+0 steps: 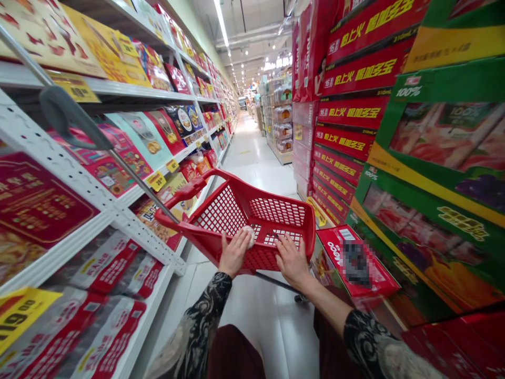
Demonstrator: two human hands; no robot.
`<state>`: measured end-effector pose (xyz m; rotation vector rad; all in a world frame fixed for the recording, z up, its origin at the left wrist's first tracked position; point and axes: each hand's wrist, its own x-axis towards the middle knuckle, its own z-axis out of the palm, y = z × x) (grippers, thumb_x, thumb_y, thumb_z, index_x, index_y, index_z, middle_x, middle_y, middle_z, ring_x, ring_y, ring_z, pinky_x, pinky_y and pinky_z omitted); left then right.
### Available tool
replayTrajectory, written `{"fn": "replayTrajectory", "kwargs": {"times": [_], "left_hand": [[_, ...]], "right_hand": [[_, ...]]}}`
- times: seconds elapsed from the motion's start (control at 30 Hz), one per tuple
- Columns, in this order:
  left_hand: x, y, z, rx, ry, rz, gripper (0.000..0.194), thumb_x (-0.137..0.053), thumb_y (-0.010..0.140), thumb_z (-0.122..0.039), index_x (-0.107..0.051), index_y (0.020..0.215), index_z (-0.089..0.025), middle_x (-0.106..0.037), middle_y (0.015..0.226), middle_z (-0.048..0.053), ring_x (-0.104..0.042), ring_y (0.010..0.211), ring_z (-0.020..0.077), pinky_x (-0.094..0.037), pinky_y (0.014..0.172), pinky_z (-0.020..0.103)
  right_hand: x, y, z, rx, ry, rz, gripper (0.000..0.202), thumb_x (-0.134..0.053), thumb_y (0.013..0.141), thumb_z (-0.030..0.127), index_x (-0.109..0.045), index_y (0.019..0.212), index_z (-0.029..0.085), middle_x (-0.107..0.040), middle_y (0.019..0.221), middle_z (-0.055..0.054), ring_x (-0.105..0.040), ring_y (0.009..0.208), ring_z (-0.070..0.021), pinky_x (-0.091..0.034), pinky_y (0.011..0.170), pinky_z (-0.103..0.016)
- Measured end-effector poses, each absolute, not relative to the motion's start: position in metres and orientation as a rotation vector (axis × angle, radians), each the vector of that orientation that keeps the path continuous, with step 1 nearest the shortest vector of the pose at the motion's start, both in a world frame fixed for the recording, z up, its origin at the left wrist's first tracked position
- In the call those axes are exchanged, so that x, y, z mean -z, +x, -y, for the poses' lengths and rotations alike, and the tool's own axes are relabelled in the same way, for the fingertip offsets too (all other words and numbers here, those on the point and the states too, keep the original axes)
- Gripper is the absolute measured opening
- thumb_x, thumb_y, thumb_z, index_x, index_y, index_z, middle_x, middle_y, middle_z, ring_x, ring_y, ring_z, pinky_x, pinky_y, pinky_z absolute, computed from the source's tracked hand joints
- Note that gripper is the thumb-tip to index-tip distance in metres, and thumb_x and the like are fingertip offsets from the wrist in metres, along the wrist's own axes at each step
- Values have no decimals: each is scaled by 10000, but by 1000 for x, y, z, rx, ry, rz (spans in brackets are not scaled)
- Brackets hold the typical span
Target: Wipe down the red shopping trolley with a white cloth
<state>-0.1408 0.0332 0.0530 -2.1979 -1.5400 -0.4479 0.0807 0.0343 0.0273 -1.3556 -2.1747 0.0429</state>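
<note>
A red plastic shopping basket (276, 258) on wheels, with perforated walls, stands in the aisle; nothing shows inside it. My left hand (233, 252) is at its near rim, fingers closed on a crumpled white tissue (249, 237). To the right, my right hand (291, 259) rests over the same rim, its fingers apart, with a small dark thing at the fingertips too small to make out. A metal pole (134, 176) with a grey grip (71, 113) slants up to the left from the basket's red handle end.
Shelves (130, 197) of boxed and bagged goods line the left side. Stacked red cartons (347, 110) and green cartons (442, 158) rise at the right. A red box (379, 268) with a blurred patch lies beside the basket. The tiled aisle (252, 152) runs ahead.
</note>
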Motion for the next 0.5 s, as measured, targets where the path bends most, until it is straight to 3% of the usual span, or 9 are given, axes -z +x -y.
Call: {"fn": "replayTrajectory", "kwargs": {"times": [0.13, 0.37, 0.5], "left_hand": [[-55, -143, -34, 437, -2216, 1520, 399, -345, 866, -183, -469, 1239, -244, -544, 1251, 85, -460, 1194, 189, 51, 1073, 526], [-88, -237, -37, 461, -1938, 1704, 402, -377, 842, -207, -478, 1231, -208, -538, 1248, 128, -487, 1165, 246, 15, 1048, 594], [-89, -235, -40, 481, -1897, 1715, 406, -390, 834, -217, -477, 1231, -195, -532, 1251, 143, -480, 1172, 248, -2, 1045, 599]], "right_hand": [[-29, 69, -37, -13, -1291, 2198, 379, -425, 840, 210, -518, 1207, 190, -487, 1305, -87, -357, 1258, -253, -124, 1046, -528], [-21, 86, -46, 47, -1264, 2207, 364, -417, 833, 187, -545, 1174, 202, -512, 1283, -67, -385, 1242, -238, -143, 1050, -494], [-22, 89, -49, 80, -1279, 2196, 365, -428, 825, 197, -552, 1168, 207, -523, 1271, -72, -403, 1230, -239, -140, 1052, -495]]}}
